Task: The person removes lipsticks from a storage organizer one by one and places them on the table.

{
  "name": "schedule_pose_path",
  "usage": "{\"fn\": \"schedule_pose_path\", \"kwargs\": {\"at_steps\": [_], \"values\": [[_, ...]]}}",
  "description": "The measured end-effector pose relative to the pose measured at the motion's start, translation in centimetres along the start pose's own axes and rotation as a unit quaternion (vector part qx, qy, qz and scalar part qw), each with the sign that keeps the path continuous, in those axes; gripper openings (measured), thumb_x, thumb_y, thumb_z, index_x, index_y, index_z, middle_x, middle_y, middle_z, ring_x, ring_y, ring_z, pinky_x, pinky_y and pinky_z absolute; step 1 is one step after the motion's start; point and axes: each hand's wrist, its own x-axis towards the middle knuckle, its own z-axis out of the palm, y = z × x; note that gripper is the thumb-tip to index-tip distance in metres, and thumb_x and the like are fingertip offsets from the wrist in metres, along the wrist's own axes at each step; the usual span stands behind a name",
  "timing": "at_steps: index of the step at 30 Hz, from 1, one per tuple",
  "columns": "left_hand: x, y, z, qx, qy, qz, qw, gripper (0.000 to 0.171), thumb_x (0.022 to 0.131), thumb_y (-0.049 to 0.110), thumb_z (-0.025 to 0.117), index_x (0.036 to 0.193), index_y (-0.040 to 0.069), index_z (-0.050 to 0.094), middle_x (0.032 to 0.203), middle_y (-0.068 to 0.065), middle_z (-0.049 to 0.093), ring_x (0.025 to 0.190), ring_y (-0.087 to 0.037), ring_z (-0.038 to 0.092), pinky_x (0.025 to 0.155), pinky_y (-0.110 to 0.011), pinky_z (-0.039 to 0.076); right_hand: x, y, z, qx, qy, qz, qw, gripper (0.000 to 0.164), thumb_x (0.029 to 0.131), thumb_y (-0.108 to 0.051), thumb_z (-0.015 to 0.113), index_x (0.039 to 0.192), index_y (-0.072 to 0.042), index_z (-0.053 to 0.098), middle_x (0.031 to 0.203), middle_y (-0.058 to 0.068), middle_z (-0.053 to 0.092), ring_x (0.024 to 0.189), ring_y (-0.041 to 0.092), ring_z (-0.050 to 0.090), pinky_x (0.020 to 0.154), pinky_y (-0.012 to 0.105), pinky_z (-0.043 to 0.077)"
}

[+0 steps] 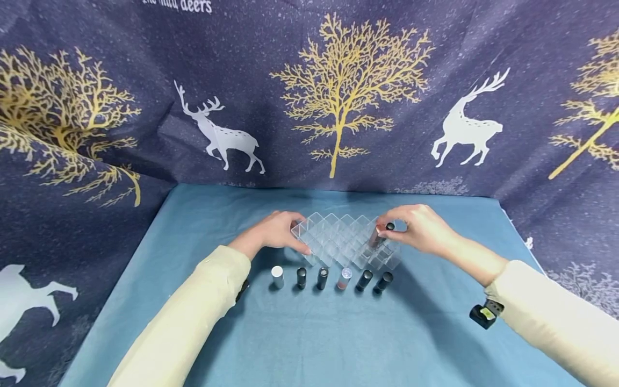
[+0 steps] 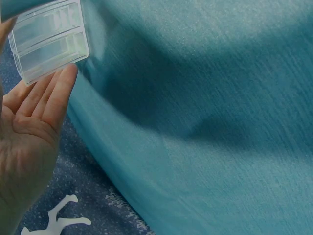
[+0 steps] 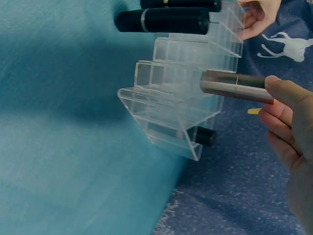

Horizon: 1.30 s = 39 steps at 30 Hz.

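A clear lipstick organizer (image 1: 333, 239) with diamond-shaped compartments stands on the blue cloth. My left hand (image 1: 279, 232) holds its left end, thumb in front and fingers behind; the left wrist view shows those fingers (image 2: 58, 95) against the clear wall. Between thumb and fingertips, my right hand (image 1: 419, 228) pinches a shiny brownish lipstick tube (image 3: 234, 85) by its top end. The tube's lower end is over the compartments near the organizer's right end. Close beside it, a black-capped lipstick (image 3: 203, 136) sits in a compartment.
In front of the organizer, several lipsticks stand in a row, from a white one (image 1: 278, 277) at left, past a clear-capped pinkish one (image 1: 344, 278), to a black one (image 1: 383, 282) at right. A dark printed curtain (image 1: 300, 134) hangs behind the table.
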Motion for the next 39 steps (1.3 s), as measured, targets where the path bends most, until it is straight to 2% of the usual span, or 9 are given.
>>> {"fn": "schedule_pose_path", "kwargs": {"at_steps": [10,22,24,26,27,30,31,35,39], "values": [[0.1,-0.2,0.1,-0.001,0.004,0.002,1.0,0.088,0.075,0.052,0.095,0.145,0.01,0.063,0.124,-0.006,0.075,0.114,-0.022,0.068,0.102,-0.043,0.053,0.2,-1.0,-2.1,-0.01,0.024,-0.02,0.999,0.027,0.078,-0.004,0.093,0.099,-0.016,0.082,0.098,-0.004,0.081,0.089,0.017,0.078,0.073,0.04,0.063],[0.1,-0.2,0.0,-0.004,0.002,0.005,1.0,0.088,0.075,0.052,0.095,0.145,0.01,0.064,0.122,-0.007,0.075,0.113,-0.022,0.068,0.101,-0.043,0.054,-1.8,-1.3,-3.4,-0.009,0.032,-0.044,0.998,0.039,0.07,-0.001,0.095,0.102,-0.019,0.082,0.098,-0.008,0.08,0.085,0.013,0.077,0.072,0.027,0.058],[0.1,-0.2,0.0,-0.004,0.002,0.003,1.0,0.088,0.075,0.052,0.095,0.146,0.01,0.064,0.122,-0.007,0.075,0.113,-0.023,0.068,0.1,-0.043,0.054,-2.2,-1.2,-3.5,-0.009,0.033,-0.044,0.998,0.033,0.075,-0.007,0.095,0.102,-0.02,0.082,0.098,-0.008,0.08,0.085,0.013,0.077,0.072,0.027,0.058],[0.1,-0.2,0.0,-0.004,0.002,0.003,1.0,0.088,0.075,0.053,0.095,0.146,0.01,0.064,0.122,-0.007,0.075,0.112,-0.023,0.068,0.1,-0.043,0.054,-2.7,-1.2,-3.6,-0.008,0.035,-0.043,0.998,0.017,0.088,-0.025,0.09,0.102,-0.021,0.082,0.097,-0.009,0.08,0.084,0.013,0.077,0.072,0.027,0.058],[0.1,-0.2,0.1,-0.003,0.002,0.004,1.0,0.088,0.075,0.053,0.095,0.146,0.01,0.064,0.122,-0.007,0.075,0.112,-0.023,0.068,0.1,-0.043,0.054,-3.0,-1.1,-3.5,-0.009,0.038,-0.042,0.998,0.016,0.094,-0.034,0.084,0.102,-0.021,0.081,0.097,-0.009,0.08,0.084,0.013,0.077,0.071,0.027,0.058],[0.2,-0.3,0.1,-0.001,0.005,0.005,1.0,0.088,0.074,0.053,0.095,0.145,0.01,0.064,0.121,-0.007,0.075,0.111,-0.022,0.069,0.1,-0.043,0.054,-3.9,-0.9,-3.4,-0.011,0.046,-0.039,0.998,0.039,0.104,-0.054,0.06,0.102,-0.021,0.081,0.095,-0.009,0.08,0.083,0.014,0.077,0.072,0.027,0.059],[0.2,-0.3,0.1,0.0,0.005,0.006,1.0,0.088,0.074,0.053,0.095,0.145,0.01,0.064,0.121,-0.007,0.076,0.111,-0.022,0.069,0.1,-0.043,0.054,-4.2,-0.9,-3.3,-0.012,0.048,-0.036,0.998,0.044,0.104,-0.057,0.057,0.102,-0.021,0.081,0.095,-0.009,0.08,0.083,0.015,0.077,0.073,0.027,0.059],[0.2,-0.3,0.1,-0.003,0.006,0.005,1.0,0.088,0.074,0.052,0.095,0.145,0.01,0.064,0.12,-0.007,0.076,0.109,-0.022,0.069,0.099,-0.043,0.055,-5.3,-1.0,-2.9,-0.007,0.05,-0.031,0.998,0.045,0.105,-0.057,0.056,0.102,-0.02,0.082,0.095,-0.008,0.08,0.083,0.015,0.077,0.075,0.026,0.059],[0.1,-0.1,0.0,-0.005,0.002,0.002,1.0,0.088,0.075,0.052,0.095,0.145,0.01,0.064,0.12,-0.008,0.075,0.109,-0.022,0.068,0.098,-0.043,0.055,-6.4,-1.2,-2.3,-0.002,0.044,-0.022,0.999,0.035,0.104,-0.05,0.065,0.102,-0.019,0.082,0.097,-0.009,0.08,0.086,0.015,0.077,0.079,0.023,0.058]]}}
